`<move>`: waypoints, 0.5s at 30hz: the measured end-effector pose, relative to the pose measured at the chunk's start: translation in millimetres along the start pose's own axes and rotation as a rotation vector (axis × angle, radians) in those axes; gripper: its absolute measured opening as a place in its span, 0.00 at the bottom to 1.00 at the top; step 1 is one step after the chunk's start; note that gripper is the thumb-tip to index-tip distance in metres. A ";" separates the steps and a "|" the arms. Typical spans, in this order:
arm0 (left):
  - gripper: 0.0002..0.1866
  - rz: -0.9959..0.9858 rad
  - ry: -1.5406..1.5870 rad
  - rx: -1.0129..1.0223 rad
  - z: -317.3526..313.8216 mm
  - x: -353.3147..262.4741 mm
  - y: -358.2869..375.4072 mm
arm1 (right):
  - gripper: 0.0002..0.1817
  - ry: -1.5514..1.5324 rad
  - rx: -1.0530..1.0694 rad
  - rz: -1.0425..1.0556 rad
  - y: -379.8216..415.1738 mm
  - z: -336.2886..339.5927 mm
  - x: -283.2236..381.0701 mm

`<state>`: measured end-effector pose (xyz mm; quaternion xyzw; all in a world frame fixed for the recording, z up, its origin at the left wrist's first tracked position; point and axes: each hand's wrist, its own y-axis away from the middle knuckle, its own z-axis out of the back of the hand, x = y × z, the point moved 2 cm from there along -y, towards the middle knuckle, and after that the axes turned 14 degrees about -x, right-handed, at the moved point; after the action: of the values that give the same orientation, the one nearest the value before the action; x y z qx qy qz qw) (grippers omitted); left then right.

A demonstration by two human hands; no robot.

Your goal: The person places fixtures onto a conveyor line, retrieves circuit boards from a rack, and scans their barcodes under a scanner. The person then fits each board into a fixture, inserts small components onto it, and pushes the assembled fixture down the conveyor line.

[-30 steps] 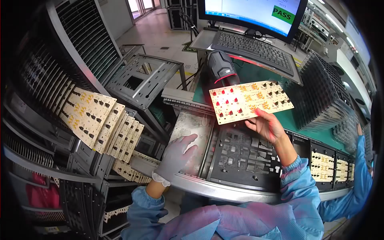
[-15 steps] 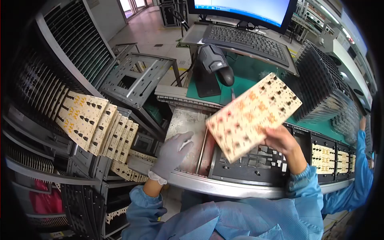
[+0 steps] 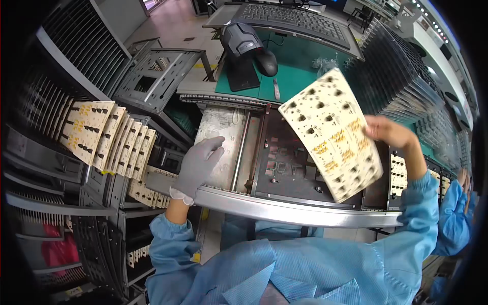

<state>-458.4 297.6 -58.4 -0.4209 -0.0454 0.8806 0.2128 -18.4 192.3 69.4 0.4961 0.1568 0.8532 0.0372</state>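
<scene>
A cream circuit board (image 3: 333, 134) with dark components and orange-brown marks is tilted in the air above the line. My bare right hand (image 3: 389, 132) grips it by its right edge, thumb and fingers closed on it. Below the board lies a black fixture tray (image 3: 284, 178) with cutouts, partly covered by the board. My left hand (image 3: 199, 165), in a grey glove, hovers over or rests on the worn metal plate (image 3: 218, 127) left of the tray; contact is hard to judge. Its fingers are loosely bent and apart, with nothing in them.
At left, a rack (image 3: 56, 119) holds several similar boards (image 3: 89, 129). A metal rail (image 3: 295, 211) runs along the front. Behind are a barcode scanner (image 3: 241, 40) on a stand, a keyboard (image 3: 300, 23) and stacked clear trays (image 3: 401, 66). Another person's blue sleeve (image 3: 452, 223) shows at right.
My right hand has moved right and turned the circuit board to a steeper angle, uncovering more of the tray's left side. The camera view has shifted, and my left hand remains by the metal plate.
</scene>
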 end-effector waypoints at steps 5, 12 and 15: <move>0.16 -0.031 -0.018 -0.029 -0.4 -4.6 1.4 | 0.20 0.088 0.175 0.025 -58.6 11.3 1.2; 0.16 -0.279 -0.119 -0.143 -3.0 -57.4 16.1 | 0.22 0.141 0.225 0.070 -67.4 -27.3 -42.0; 0.18 -0.492 -0.135 -0.068 -17.2 -104.7 15.3 | 0.21 0.317 0.030 0.061 -53.1 -48.5 -23.9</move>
<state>-392.3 238.8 2.2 -0.3442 -0.1901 0.8264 0.4030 -52.9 226.2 11.0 0.3604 0.1585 0.9190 -0.0213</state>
